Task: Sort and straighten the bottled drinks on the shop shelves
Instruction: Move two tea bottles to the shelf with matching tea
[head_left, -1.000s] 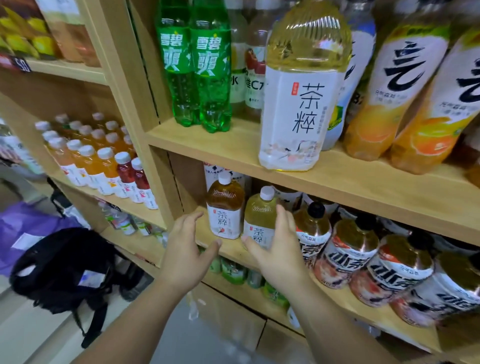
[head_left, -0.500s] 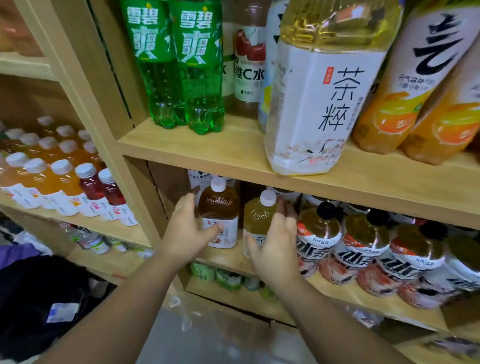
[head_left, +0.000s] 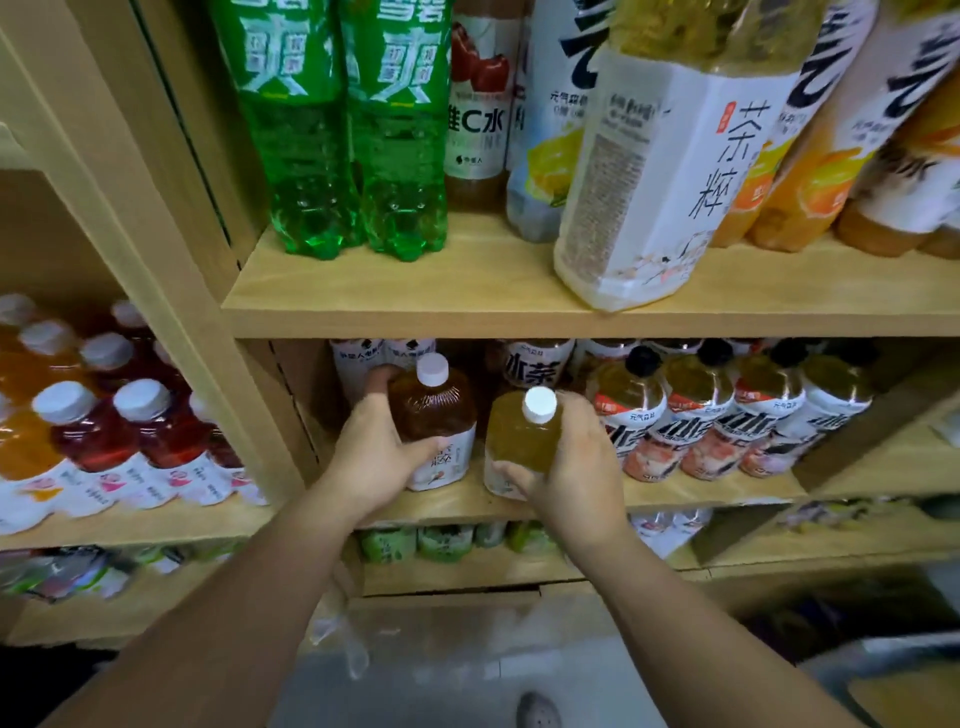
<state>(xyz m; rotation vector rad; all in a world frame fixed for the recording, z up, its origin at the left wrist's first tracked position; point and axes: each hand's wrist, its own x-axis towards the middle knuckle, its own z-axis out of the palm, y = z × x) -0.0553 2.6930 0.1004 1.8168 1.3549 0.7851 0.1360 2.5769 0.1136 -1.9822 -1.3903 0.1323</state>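
On the middle wooden shelf (head_left: 467, 501) stand two white-capped tea bottles. My left hand (head_left: 374, 457) grips the brown tea bottle (head_left: 434, 410) from its left side. My right hand (head_left: 576, 462) is wrapped around the yellow-green tea bottle (head_left: 522, 431), which tilts slightly toward me. To their right runs a row of black-capped tea bottles (head_left: 727, 405), all leaning forward. Behind the two held bottles stand more white-labelled bottles (head_left: 363, 358), partly hidden.
The upper shelf (head_left: 467, 296) carries two green soda bottles (head_left: 343, 130), a large pale tea jug (head_left: 660, 156) near the front edge, and orange drink bottles (head_left: 831, 156). The left bay holds red and orange bottles (head_left: 104, 431). Small green packs (head_left: 431, 543) sit on the shelf below.
Both hands reached into the middle shelf and closed on the two white-capped tea bottles. The view moved closer and lower toward that shelf.
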